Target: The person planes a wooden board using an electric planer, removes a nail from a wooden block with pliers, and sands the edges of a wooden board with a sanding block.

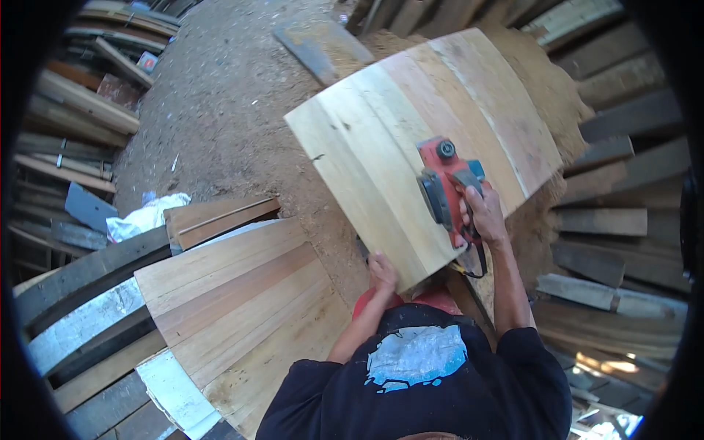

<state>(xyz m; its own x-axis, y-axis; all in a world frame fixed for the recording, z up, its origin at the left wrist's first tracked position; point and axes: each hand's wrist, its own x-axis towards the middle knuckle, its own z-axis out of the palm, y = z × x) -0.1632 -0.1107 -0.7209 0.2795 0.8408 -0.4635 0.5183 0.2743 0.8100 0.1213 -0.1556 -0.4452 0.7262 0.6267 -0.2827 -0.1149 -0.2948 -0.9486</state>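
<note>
A red electric hand planer [442, 187] rests on a wide panel of joined boards [374, 139] in front of me. My right hand [484, 213] is wrapped round the planer's rear handle, and its cord hangs down near the panel's close edge. At that panel's near left edge my left hand [383, 273] grips the wood, with part of its fingers hidden from view. The panel has pale boards on the left and pinker, browner ones toward the right.
A second joined panel [249, 293] lies at the lower left. Stacked planks [88, 110] line the left side, and more timber [623, 176] is piled at the right. Sawdust [543, 95] heaps behind the panel. A white plastic bag [150, 216] and a loose board [323, 48] lie on the dirt ground.
</note>
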